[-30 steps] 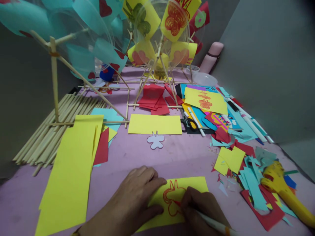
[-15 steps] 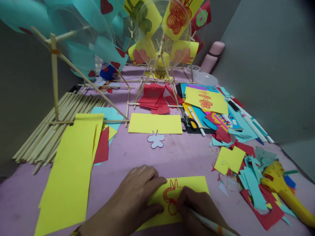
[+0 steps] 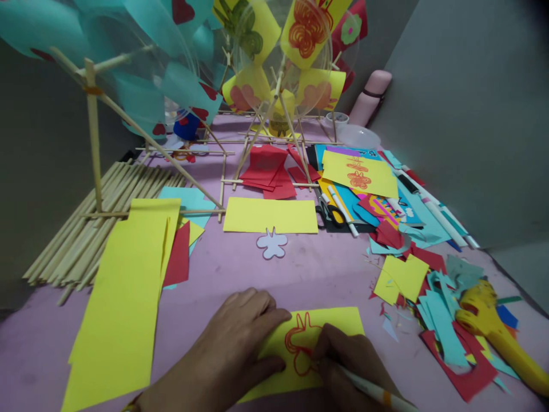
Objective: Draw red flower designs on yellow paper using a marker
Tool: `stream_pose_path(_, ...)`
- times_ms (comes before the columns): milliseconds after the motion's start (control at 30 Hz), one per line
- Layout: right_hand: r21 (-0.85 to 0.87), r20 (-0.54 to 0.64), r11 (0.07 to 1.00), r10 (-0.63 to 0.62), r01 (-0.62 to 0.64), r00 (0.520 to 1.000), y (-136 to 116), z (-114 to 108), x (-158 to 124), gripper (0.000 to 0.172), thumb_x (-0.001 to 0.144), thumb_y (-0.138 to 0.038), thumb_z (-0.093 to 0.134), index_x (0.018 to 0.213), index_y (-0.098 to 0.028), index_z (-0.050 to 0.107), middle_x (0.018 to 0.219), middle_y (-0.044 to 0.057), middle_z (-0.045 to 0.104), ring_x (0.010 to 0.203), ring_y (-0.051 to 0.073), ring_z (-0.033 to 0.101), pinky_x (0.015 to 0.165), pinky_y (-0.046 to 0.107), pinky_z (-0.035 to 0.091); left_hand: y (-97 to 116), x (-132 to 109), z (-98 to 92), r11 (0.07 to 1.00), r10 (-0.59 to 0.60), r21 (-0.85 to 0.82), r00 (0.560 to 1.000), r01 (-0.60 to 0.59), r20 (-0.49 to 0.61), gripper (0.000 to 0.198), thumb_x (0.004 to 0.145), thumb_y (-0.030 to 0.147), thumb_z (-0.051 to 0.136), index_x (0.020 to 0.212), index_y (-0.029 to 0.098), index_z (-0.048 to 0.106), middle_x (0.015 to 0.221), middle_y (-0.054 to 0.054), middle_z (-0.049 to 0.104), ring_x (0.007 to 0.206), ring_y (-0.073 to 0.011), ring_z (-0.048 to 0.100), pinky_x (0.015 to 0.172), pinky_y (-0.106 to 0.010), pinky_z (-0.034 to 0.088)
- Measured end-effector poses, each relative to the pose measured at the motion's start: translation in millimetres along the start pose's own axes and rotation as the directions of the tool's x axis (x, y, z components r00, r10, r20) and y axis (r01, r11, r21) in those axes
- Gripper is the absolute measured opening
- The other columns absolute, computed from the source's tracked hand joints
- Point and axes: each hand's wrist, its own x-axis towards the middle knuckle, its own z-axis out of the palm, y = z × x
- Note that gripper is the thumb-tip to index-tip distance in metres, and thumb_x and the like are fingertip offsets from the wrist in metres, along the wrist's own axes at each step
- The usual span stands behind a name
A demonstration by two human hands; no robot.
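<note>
Scissors and paper scraps show a craft workspace.

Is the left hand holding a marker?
No, the right hand holds the white marker, while the left hand rests on a yellow sheet.

My sheet is plain yellow, and the butterfly drawing on it is all red line, with repeated curves in its upper left wing. My marker is white with an orange band. Ahead of me, the butterfly cutout is pale lilac, edged dark, on a mauve counter. The long paper strips on my left are plain yellow too. Turquoise blades carry red hearts; yellow blades bear swirled drawings in red and dark green. The glue gun is yellow, the flask pink with a dark strap.
</note>
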Motion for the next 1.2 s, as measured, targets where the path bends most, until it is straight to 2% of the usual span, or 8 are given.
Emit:
stream_pose_path(167,0.038,0.0,0.999,-0.03,0.03,1.0,-2,-1,0,0.002,0.063,-0.023,0.041,0.061,-0.022,0.041,0.051,-0.004,0.04,0.047,0.011,0.038,0.047,0.022,0.03,-1,0,-0.9,1.0,0.005,0.001,1.0,-0.005,0.003,0.039,0.078,0.024,0.067,0.112,0.03,0.048,0.101,-0.001,0.05,0.09,-0.0218,0.045,0.074,-0.034,0.032)
stream_pose_path(267,0.096,-0.008,0.995,0.014,-0.013,1.0,-6,-4,-3,0.005,0.065,-0.026,0.041,0.061,-0.023,0.04,0.05,-0.005,0.037,0.047,0.012,0.034,0.046,0.023,0.027,-1,0,-0.8,1.0,0.0,-0.014,1.0,0.0,0.01,0.04,0.078,0.023,0.068,0.112,0.031,0.048,0.101,0.0,0.05,0.09,-0.0215,0.045,0.074,-0.034,0.032)
stream_pose_path(400,0.16,-0.073,0.985,0.075,-0.063,0.994,-11,-6,-6,0.008,0.069,-0.028,0.039,0.064,-0.023,0.04,0.051,-0.005,0.038,0.049,0.013,0.036,0.048,0.024,0.027,-1,0,0.1,1.0,0.006,-0.004,1.0,-0.006,0.014,0.041,0.078,0.022,0.067,0.112,0.032,0.048,0.1,0.0,0.049,0.089,-0.0212,0.044,0.072,-0.033,0.031)
stream_pose_path(567,0.146,-0.099,0.989,0.041,-0.026,0.994,-6,-3,-5,0.009,0.071,-0.031,0.04,0.065,-0.023,0.04,0.05,-0.006,0.038,0.048,0.013,0.037,0.047,0.025,0.027,-1,1,1.1,0.999,0.0,0.043,1.0,-0.001,0.024,0.037,0.076,0.02,0.069,0.107,0.034,0.053,0.095,0.0,0.047,0.083,-0.02,0.042,0.069,-0.032,0.029)
stream_pose_path(900,0.164,-0.126,0.986,0.012,0.009,0.992,-5,1,-3,0.012,0.075,-0.03,0.04,0.065,-0.023,0.041,0.052,-0.006,0.037,0.048,0.013,0.04,0.047,0.024,0.028,1,2,-0.3,0.999,-0.002,0.047,1.0,0.001,0.026,0.037,0.076,0.022,0.068,0.108,0.034,0.054,0.096,0.001,0.048,0.084,-0.02,0.043,0.069,-0.032,0.029)
stream_pose_path(1067,0.247,-0.131,0.968,-0.004,0.036,0.991,5,3,-4,0.011,0.076,-0.03,0.043,0.068,-0.022,0.043,0.052,-0.006,0.04,0.049,0.012,0.036,0.047,0.024,0.026,0,2,0.3,0.998,-0.006,0.058,1.0,0.005,0.02,0.038,0.074,0.02,0.07,0.106,0.033,0.055,0.095,0.001,0.049,0.084,-0.0197,0.043,0.068,-0.032,0.029)
stream_pose_path(1200,0.316,-0.229,0.945,-0.009,0.083,0.973,14,3,-5,0.011,0.076,-0.032,0.048,0.071,-0.022,0.046,0.054,-0.006,0.042,0.049,0.012,0.035,0.046,0.023,0.026,-1,2,1.7,0.998,-0.002,0.057,1.0,0.001,0.02,0.04,0.074,0.018,0.069,0.108,0.034,0.054,0.095,0.001,0.049,0.084,-0.0201,0.044,0.068,-0.032,0.029)
